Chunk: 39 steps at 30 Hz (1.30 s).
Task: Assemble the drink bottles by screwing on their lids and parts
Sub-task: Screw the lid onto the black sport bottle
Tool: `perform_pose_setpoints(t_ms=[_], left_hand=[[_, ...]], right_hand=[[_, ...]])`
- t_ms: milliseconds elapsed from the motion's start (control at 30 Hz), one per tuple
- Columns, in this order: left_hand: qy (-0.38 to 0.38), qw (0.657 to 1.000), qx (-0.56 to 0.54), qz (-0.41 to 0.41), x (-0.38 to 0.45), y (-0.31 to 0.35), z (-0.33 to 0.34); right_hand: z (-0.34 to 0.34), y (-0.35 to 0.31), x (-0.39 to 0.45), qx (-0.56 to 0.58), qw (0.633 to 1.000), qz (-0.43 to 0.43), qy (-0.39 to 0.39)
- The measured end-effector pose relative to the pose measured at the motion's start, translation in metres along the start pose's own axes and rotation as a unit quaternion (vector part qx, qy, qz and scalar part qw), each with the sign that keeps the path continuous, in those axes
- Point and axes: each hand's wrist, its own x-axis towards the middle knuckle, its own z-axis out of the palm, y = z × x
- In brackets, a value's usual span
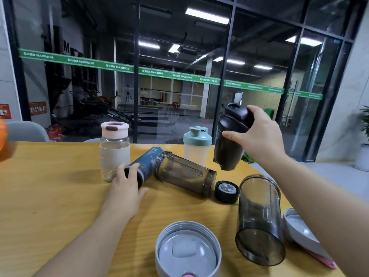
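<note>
Nearest the camera, a grey lid [187, 249] lies upturned on the bench [50, 186]. Right hand [259, 134] grips an assembled black shaker bottle [229, 144] aloft — likely setting it aside. Left hand [125, 188], fingers spread, rests on the lying blue bottle [145, 162] — next, fit its black cap [227, 191].

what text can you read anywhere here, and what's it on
"MAXIMUM": repeated along the green strip on the glass wall; the characters before each are too blurred to read.
"MAXIMUM": upside down on the smoky bottle lying on the table.
"AIR": on dark gym equipment behind the glass; the rest is cut off.
Blue bottle: print too small to read.
Red signs at left: blurred, unreadable.
</note>
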Motion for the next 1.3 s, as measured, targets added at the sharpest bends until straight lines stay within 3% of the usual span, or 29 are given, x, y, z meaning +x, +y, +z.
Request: perform_pose_setpoints(t_ms=[333, 833, 1300], left_hand=[[0.060, 0.996, 0.051, 0.034, 0.012, -0.007, 0.011], [0.091, 0.993, 0.048, 0.058, 0.010, -0.009, 0.012], [0.065, 0.998, 0.017, 0.007, 0.008, -0.004, 0.006]], right_hand=[[0.024, 0.018, 0.005, -0.044, 0.997, 0.035, -0.049], [0.044, 0.017, 0.008, -0.091, 0.988, 0.092, -0.087], [0.051, 0.018, 0.017, -0.139, 0.979, 0.102, -0.105]])
